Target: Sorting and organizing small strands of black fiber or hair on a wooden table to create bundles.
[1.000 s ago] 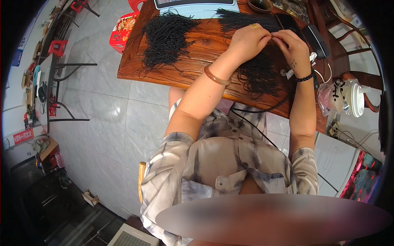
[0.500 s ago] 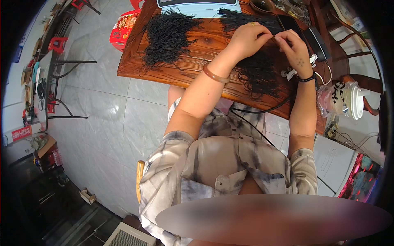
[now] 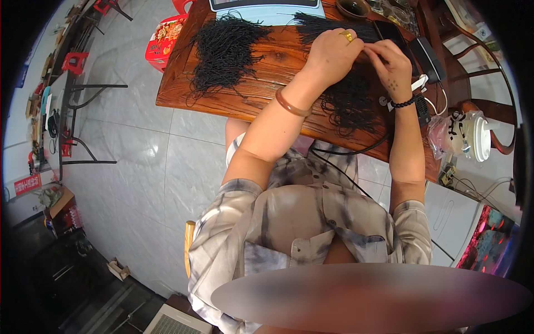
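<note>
Over the right part of the wooden table, my left hand and my right hand meet at their fingertips. Both pinch; whatever lies between the fingers is too small to make out. A ring shows on my left hand. Just below the hands lies a loose heap of thin black cords. Beyond them a straighter bundle of black cords is partly covered by my left hand. The biggest tangled pile of black cords sits on the table's left side, apart from both hands.
A light blue device stands at the far edge, with a brown bowl beside it. To the right are a dark phone, a black box with white cables, and a lidded cup. A red box is left of the table.
My left hand has turned, showing more of its back and the ring. My right hand has shifted slightly left, and its fingers are stretched straighter. The fingertips still meet; the cord piles look unchanged.
</note>
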{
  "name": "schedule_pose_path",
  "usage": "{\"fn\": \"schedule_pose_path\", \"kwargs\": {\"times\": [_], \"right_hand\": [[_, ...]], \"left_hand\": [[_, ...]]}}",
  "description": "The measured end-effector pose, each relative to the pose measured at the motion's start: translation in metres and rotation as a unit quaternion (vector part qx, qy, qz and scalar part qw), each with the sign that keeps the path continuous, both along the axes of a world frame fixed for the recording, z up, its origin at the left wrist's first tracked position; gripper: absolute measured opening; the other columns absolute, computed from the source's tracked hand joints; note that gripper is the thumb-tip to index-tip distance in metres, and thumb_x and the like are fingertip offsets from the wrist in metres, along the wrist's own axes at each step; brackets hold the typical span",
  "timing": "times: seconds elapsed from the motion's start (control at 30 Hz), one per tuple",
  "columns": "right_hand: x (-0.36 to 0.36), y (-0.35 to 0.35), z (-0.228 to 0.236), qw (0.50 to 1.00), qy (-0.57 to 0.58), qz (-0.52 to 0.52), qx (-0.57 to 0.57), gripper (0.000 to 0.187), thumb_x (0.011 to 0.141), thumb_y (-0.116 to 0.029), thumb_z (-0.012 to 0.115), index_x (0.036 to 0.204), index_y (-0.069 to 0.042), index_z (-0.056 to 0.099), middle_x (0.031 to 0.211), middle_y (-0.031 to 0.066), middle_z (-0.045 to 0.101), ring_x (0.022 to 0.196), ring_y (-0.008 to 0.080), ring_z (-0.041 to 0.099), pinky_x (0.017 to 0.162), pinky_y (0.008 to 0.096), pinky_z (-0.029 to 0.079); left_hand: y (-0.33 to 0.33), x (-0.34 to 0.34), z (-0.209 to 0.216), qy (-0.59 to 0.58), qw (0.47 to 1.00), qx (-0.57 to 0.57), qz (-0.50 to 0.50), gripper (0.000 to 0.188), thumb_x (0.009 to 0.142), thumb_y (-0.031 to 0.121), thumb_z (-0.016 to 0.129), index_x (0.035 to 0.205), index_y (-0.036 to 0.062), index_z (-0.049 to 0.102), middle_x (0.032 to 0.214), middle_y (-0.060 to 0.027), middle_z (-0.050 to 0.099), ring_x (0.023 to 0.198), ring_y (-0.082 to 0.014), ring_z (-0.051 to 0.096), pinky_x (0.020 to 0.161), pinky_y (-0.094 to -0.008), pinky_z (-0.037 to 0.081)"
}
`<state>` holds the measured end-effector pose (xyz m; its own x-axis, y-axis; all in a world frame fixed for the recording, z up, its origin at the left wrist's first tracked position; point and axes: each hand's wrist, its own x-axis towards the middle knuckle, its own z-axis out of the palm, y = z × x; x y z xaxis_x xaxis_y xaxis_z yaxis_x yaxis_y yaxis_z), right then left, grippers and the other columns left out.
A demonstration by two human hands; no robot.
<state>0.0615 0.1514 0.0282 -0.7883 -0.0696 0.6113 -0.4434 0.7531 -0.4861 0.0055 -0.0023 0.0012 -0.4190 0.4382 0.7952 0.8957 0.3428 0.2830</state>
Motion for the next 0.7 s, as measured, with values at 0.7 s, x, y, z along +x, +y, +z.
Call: {"fn": "schedule_pose_path", "kwargs": {"times": [0.7], "right_hand": [[-0.001,0.021,-0.008,0.870,-0.322,0.131,-0.350,0.012,0.077,-0.004,0.066,0.082,-0.003,0.055,0.078,-0.0006,0.056,0.069,0.0059,0.055,0.063,0.0169,0.045]], "left_hand": [[0.006,-0.001,-0.001,-0.036,0.990,0.081,-0.108,0.009,0.071,0.006,0.067,0.079,0.0035,0.063,0.073,-0.0085,0.061,0.066,-0.0252,0.060,0.058,-0.0316,0.048]]}}
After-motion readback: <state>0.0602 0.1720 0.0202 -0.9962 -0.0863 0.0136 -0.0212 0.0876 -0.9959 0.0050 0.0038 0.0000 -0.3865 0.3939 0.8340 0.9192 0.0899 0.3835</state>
